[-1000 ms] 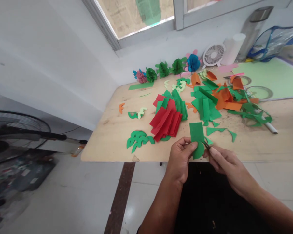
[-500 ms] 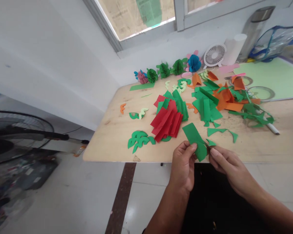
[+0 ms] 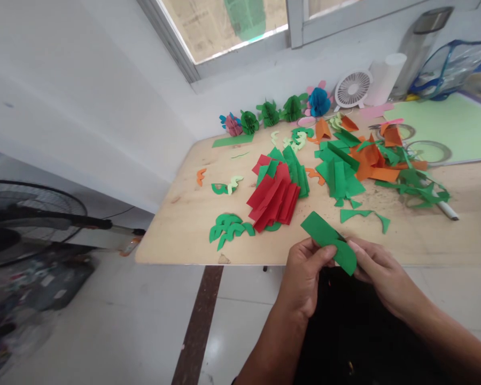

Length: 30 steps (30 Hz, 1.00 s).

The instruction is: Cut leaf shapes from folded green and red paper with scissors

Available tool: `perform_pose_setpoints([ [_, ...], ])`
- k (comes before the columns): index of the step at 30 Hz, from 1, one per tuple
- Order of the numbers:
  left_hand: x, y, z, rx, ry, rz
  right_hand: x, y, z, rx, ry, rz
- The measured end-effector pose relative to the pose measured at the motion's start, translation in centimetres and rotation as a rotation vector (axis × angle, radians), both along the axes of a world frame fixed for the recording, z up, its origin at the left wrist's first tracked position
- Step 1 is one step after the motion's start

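Above the near edge of the table point(image 3: 176, 235), the left hand point(image 3: 304, 267) pinches green paper point(image 3: 319, 227) between thumb and fingers; the right hand point(image 3: 379, 267) curls closed around what look like dark scissors point(image 3: 340, 238), mostly hidden. A curved cut seems in hand, calling for steady turning of the paper. Beyond lie a green scrap point(image 3: 356, 213) and red sheets point(image 3: 274, 198).

Soft light, blurred left edge

a pale wooden table point(image 3: 178, 230) stands beneath a window point(image 3: 204, 29).
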<state>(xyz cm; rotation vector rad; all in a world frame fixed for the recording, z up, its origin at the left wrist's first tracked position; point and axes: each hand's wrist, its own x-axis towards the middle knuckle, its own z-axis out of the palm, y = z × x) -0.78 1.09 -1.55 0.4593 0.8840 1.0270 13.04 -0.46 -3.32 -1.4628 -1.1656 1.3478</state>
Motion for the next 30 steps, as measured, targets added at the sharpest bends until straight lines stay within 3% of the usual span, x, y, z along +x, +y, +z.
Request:
perform_pose_setpoints([
  [9,0.1,0.0,0.2,0.025,0.082,0.027,0.3,0.5,1.3,0.107,-0.119,0.191],
  [18,0.3,-0.2,0.3,0.034,0.097,0.007,0.3,0.8,1.8,0.156,-0.125,0.239],
  [24,-0.3,0.4,0.3,0.050,0.120,0.087,0.7,0.7,1.5,0.085,-0.125,0.202],
  [30,-0.1,0.4,0.4,0.079,0.084,0.068,0.8,0.6,1.2,0.000,-0.057,0.241],
])
